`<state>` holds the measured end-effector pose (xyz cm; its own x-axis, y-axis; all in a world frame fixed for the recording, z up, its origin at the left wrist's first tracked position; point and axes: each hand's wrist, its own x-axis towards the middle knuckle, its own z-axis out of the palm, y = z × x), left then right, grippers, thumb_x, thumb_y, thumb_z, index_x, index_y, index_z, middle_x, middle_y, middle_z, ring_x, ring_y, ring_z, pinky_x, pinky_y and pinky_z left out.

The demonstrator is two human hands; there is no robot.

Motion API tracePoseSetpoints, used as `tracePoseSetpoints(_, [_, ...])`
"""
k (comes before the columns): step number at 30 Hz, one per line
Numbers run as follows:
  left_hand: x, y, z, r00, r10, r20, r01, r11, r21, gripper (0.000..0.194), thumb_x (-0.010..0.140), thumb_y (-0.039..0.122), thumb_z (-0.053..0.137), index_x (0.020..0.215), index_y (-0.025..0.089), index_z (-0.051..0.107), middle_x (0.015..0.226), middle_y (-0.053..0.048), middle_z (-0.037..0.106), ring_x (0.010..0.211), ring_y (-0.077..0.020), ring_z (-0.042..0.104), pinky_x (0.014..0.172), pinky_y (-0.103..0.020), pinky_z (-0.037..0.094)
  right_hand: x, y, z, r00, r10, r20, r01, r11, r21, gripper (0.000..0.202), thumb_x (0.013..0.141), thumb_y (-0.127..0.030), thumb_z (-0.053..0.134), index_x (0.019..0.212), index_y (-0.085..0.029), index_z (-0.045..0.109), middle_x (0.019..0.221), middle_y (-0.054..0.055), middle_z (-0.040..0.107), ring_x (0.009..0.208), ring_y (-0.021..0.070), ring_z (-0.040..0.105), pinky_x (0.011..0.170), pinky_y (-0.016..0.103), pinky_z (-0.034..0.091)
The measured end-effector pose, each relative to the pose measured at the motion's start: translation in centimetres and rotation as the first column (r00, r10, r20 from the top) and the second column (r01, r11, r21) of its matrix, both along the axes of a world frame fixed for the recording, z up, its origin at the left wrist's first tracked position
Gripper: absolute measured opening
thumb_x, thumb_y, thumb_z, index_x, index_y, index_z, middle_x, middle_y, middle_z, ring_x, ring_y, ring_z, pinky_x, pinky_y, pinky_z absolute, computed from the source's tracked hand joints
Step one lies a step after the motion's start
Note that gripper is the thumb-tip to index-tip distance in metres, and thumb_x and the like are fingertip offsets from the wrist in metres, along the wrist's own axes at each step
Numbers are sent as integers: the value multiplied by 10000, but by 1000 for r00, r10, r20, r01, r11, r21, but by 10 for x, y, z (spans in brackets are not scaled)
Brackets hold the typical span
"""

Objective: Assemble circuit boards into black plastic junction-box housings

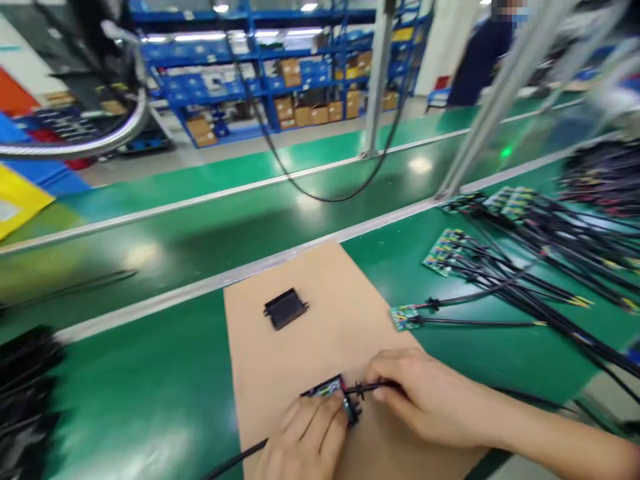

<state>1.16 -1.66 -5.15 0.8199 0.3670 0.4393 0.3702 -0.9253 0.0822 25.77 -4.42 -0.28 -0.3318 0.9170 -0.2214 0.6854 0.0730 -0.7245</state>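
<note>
Pinching a thin black cable (375,386) between thumb and fingertips, the right hand (425,400) sits just right of a small black plastic housing (354,410), close to the spiky black grommet (359,390) on that cable. The housing's down on a flat tan cardboard sheet (310,340), toward the near end, with a green circuit board (327,388) showing inside it. The left hand (307,437) lies over the housing and board, fingers side by side and tips resting on top; its thumb's hidden, so I can't tell if it's pinching anything. Another length of black cable (235,460) runs out from beside that hand to the lower left. Farther up the cardboard there's a black rectangular plastic shell (286,309), well apart from both hands. Over at the sheet's right edge is a little green board with two black leads (405,318), and beyond it a heap of green boards and black cables (445,252) on the glossy green worktop (140,393). Some black parts (27,367) are piled at the left edge, too blurry to make out.
</note>
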Motion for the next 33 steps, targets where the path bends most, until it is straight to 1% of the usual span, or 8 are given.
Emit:
tracePoseSetpoints(4, [-2,-2,-6,1000,3,-26,-6,996,-89,321,975,131,316,1095,103,613,1144,-70,619,957,-187,558,845,-329,443,5,4,-5,997,46,-57,-49,997,-57,164,894,-155,443,946,-222,583,944,-19,595,890,128,520,820,263,357])
tracePoseSetpoints(8, [0,-5,-5,1000,4,-19,-5,996,-89,313,983,137,313,1096,92,602,1070,-80,626,908,-181,562,792,-321,463,-1,4,-5,997,57,-59,-61,995,-76,167,918,-179,426,960,-222,582,948,-7,582,875,132,515,793,268,359])
tracePoseSetpoints(12, [3,-6,-4,999,26,25,-24,996,-83,282,975,134,338,1049,85,605,1065,-79,619,885,-184,552,770,-322,471,-14,9,1,991,135,-17,-135,991,2,171,930,-188,385,851,-170,536,852,21,554,779,139,486,690,275,336])
tracePoseSetpoints(15, [3,-6,1,1000,25,-7,-25,993,-114,285,974,127,331,1015,85,610,1030,-88,612,905,-190,548,807,-332,475,-22,18,3,982,189,-25,-190,981,-44,195,932,-195,380,772,-156,484,779,10,547,711,125,455,645,257,321])
tracePoseSetpoints(21, [-1,-6,4,999,10,-34,-16,985,-172,289,969,121,315,1033,86,595,966,-91,584,842,-191,528,739,-334,488,-22,45,5,940,332,-78,-341,903,-262,212,855,-100,384,750,-159,558,737,-32,603,666,77,504,601,178,343])
tracePoseSetpoints(25, [-3,-7,0,998,-4,-56,-7,981,-195,286,965,122,313,1035,96,589,932,-84,569,832,-193,524,717,-329,487,-22,58,8,903,422,78,-384,876,-291,219,837,-128,401,754,-171,599,740,-15,620,679,96,520,590,190,330])
tracePoseSetpoints(29, [-4,-7,-4,998,7,-60,-20,974,-227,305,975,138,290,1045,111,586,949,-82,568,872,-193,529,755,-335,485,-20,65,4,852,524,23,-505,831,-233,169,830,-140,411,714,-161,531,709,-16,588,644,98,482,597,190,343])
tracePoseSetpoints(33, [-3,-3,5,999,-9,-49,-2,977,-214,323,983,139,275,1065,108,586,938,-78,577,873,-186,541,766,-324,486,-18,67,2,873,487,7,-462,834,-301,196,834,-138,395,734,-162,562,732,4,603,668,110,514,600,196,358])
